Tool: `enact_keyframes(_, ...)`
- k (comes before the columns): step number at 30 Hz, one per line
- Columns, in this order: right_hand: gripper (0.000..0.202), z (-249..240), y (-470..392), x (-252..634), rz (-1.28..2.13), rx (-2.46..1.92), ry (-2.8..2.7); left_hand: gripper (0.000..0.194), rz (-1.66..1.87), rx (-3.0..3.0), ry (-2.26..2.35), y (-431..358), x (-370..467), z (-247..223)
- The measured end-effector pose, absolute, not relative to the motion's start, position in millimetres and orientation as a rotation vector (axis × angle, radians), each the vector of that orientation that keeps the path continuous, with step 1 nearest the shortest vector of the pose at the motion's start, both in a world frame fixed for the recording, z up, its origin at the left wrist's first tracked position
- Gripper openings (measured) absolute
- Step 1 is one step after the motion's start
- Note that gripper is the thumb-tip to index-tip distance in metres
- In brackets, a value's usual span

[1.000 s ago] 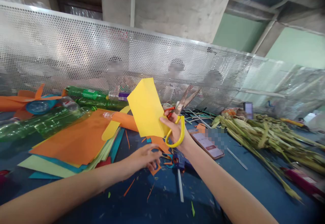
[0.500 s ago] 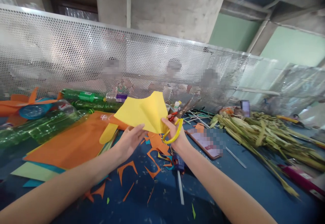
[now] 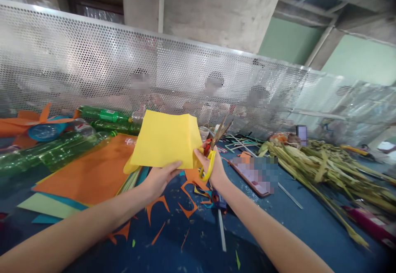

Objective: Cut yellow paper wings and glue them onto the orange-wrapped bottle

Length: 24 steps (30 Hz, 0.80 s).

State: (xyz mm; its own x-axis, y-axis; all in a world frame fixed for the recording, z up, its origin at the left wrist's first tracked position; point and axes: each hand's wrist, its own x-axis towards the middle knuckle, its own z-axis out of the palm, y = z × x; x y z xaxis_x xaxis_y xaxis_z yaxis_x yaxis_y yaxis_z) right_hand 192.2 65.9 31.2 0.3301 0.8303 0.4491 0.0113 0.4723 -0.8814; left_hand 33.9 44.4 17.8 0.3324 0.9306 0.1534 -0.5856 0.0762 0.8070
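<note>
A sheet of yellow paper is held up over the table, folded near its right side. My left hand pinches its bottom edge, thumb in front and fingers behind. My right hand grips the paper's lower right corner and also carries a pair of scissors with yellow and red handles. The scissor blades point up and away, slightly parted and clear of the paper. Beneath the hands lie orange paper scraps and a purple-blue glue gun with a white glue stick.
Orange sheets and green bottles lie at the left. To the right are a phone, dried corn husks and a magenta box. A perforated metal screen stands behind, with people beyond it.
The yellow paper has been turned and flattened, so its broad face now shows toward me. My left hand has shifted a little lower along the bottom edge. The scissors remain in my right hand.
</note>
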Motion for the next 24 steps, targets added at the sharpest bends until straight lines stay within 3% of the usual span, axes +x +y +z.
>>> enact_keyframes(14, 0.028, 37.2, 65.2, 190.3, 0.611, -0.991, -1.227, 0.039, 1.176, 1.017, 0.758, 40.7, 20.7, 16.1)
enact_keyframes(24, 0.025, 34.0, 57.2, 182.8, 0.628, -1.094, -1.281, 0.05, 1.048, 0.956, 0.599, 38.9, 9.8, 4.3)
